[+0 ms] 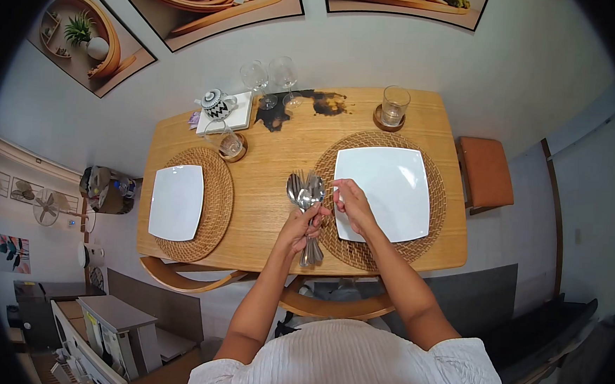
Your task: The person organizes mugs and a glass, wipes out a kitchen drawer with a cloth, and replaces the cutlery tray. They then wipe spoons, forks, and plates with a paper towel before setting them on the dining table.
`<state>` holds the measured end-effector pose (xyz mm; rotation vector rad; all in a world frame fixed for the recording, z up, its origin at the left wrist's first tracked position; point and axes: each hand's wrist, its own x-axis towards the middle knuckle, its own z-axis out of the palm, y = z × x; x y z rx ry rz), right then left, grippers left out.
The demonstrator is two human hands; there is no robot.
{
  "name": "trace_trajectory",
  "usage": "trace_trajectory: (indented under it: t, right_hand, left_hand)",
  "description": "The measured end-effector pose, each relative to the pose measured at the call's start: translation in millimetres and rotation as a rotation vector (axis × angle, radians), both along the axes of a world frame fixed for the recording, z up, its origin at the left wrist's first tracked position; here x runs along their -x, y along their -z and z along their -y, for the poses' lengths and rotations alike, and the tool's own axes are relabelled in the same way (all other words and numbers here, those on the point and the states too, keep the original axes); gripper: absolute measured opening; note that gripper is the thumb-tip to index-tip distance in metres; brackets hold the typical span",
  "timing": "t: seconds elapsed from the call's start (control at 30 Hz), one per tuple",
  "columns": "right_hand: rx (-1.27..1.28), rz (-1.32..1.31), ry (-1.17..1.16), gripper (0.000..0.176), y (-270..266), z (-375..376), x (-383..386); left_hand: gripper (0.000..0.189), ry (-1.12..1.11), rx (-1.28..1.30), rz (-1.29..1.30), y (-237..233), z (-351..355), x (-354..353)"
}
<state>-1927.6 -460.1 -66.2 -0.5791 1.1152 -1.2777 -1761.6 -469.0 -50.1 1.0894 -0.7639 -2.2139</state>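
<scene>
My left hand is closed around a bunch of cutlery, with several spoons and forks in it. The spoon bowls and fork tines point away from me, and the handles stick out below my fist. My right hand hovers over the left edge of the right-hand white square plate. Its fingers are half curled, with a gap to the thumb, and I see nothing between them. That plate lies on a round woven placemat.
Another white plate sits on a second woven placemat at the left. Glass tumblers on coasters, two stemmed glasses and a patterned teapot stand toward the wall. Chairs line the near table edge; an orange stool is right.
</scene>
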Motion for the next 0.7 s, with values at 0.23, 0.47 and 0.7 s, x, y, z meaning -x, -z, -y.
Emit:
trace_trajectory:
  t: [0.23,0.47,0.7]
  right_hand:
    - [0.101,-0.532,0.016,0.018,5,-18,-6]
    - [-0.052,-0.216,0.203,0.018,-11,-54,29]
    - [-0.118,-0.065,0.336,0.013,8,-79,74]
  left_hand:
    - [0.026,0.08,0.037,-0.041,-5,-25,4]
    - [0.024,0.118,0.076,-0.025,1,-54,23]
    - [0.022,0.227,0.124,0.143,11,-54,56]
